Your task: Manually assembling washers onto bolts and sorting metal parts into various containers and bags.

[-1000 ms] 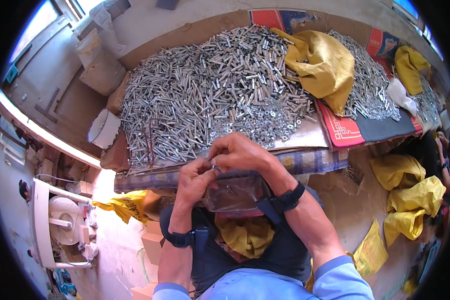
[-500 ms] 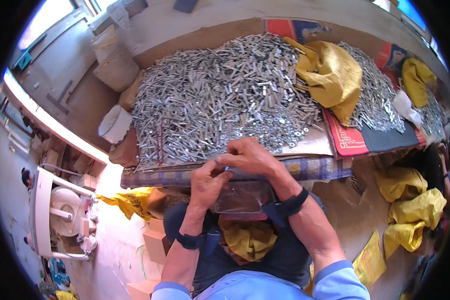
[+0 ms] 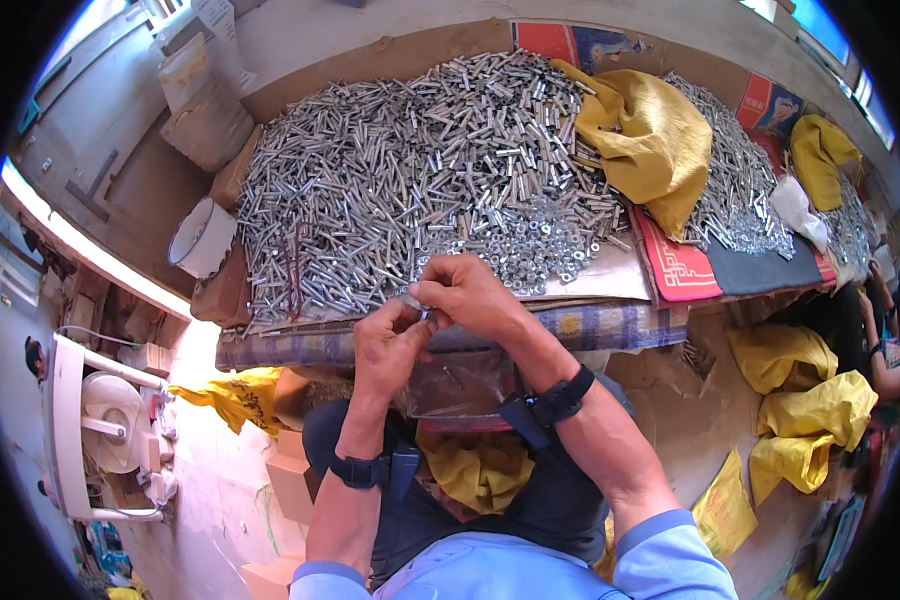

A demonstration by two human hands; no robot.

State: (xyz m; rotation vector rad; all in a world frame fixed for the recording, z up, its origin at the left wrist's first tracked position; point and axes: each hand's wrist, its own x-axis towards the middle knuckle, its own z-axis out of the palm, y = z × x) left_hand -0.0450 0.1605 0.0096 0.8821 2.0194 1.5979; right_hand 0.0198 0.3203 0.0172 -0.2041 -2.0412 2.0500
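My left hand (image 3: 390, 345) and my right hand (image 3: 467, 297) meet at the front edge of the bench, fingertips pinched together. Between them is a small shiny metal fastener (image 3: 411, 301), partly covered by the fingers, so its exact kind does not show. Just beyond lies a big heap of metal bolts with sleeves (image 3: 370, 180). Loose nuts and washers (image 3: 545, 245) spread along the heap's near right side. Below my hands, a clear plastic tray (image 3: 480, 408) rests near my lap, and a small metal piece shows in it.
A yellow sack (image 3: 650, 140) lies over the heap's right part. Red and black cloth (image 3: 685, 270) covers the bench beside it. A white bucket (image 3: 202, 240) stands left. More yellow sacks (image 3: 805, 430) lie on the right floor. Another person's arm (image 3: 882, 350) shows at far right.
The view has shifted slightly, so the bench sits further left and up. My hands remain together, fingers repositioned around the fastener, which shows more plainly. A small piece now appears in the tray.
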